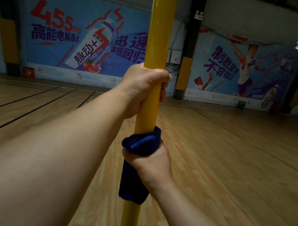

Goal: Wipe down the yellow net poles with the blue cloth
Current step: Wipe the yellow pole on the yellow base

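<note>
- Slippage of the cloth [139,145] is judged the main risk: the cloth is bunched at the top of the grip and hangs loose below it, so a fold could ride over itself and leave part of the pole [158,45] unwiped.
- Uneven coverage is a second risk; the far side of the pole is hidden, and contact there cannot be confirmed.
- A sideways pull by the upper hand could rock the pole; its base is out of view, so its anchoring cannot be judged.
- The pole stands upright in the centre of the view, its long axis vertical, running past the top and bottom edges.
- The left hand [144,90] is wrapped bare around the pole, above the cloth.
- The right hand [148,161] is clamped around the cloth, pressing it to the pole just below the left hand.
- A wooden floor [235,157] lies behind.
</note>
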A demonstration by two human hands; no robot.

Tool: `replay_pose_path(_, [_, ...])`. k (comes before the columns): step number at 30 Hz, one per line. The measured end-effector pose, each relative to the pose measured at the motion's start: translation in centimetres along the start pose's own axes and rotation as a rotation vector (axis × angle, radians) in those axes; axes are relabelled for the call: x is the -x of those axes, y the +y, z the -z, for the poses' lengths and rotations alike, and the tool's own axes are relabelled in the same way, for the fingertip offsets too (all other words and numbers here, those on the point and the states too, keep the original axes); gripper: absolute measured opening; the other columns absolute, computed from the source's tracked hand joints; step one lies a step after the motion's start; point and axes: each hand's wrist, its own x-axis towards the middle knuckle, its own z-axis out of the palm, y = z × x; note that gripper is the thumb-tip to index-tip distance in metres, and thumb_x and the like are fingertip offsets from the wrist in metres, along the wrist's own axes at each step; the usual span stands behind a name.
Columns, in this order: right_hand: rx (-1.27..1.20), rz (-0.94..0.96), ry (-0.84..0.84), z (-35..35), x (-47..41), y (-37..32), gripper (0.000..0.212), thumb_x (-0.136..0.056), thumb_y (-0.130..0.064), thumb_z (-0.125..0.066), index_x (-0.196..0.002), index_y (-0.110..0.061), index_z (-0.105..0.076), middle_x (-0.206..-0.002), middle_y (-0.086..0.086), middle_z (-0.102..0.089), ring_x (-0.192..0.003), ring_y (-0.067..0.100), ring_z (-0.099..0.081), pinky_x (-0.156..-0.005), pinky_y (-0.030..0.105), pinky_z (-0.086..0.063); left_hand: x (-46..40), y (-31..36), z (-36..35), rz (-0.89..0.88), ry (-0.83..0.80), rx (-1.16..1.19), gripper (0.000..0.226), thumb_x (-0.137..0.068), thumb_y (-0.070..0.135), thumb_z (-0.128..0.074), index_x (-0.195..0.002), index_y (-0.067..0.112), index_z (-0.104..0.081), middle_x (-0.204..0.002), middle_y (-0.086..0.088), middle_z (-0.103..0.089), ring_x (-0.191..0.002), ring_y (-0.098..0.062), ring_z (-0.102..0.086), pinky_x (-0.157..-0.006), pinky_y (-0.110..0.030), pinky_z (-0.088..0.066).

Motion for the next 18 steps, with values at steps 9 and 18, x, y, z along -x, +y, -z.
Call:
replay_pose_path(9, [-0.003, 0.005, -0.061, 0.8, -2.1, -4.2, 0.042, -0.072, -0.017, -0.089, -0.106, -0.023, -0.066, -0.094, -0.002, -0.076, -0.083, 0.009, -0.073, -0.075, 0.029, -0.056, -0.2, 0.4, 0.5, 0.043, -0.072, -0.006, 0.028, -0.087, 0.009, -0.072, -0.109, 0.005, -0.055, -0.073, -0.003, -0.065, -0.062, -0.017, -0.065, -0.062, -0.033, -0.057])
replay_pose_path(18, [-0.036, 0.102, 0.013, 0.1, -2.7, -4.0, 0.041, -0.073, -0.014, -0.087, -0.105, -0.027, -0.065, -0.092, -0.007, -0.076, -0.083, 0.006, -0.074, -0.075, 0.029, -0.057, -0.5, -0.1, 0.8, -0.012, -0.079, -0.095, 0.025, -0.089, 0.012, -0.071, -0.109, 0.006, -0.056, -0.072, -0.001, -0.067, -0.065, -0.017, -0.067, -0.077, -0.038, -0.058])
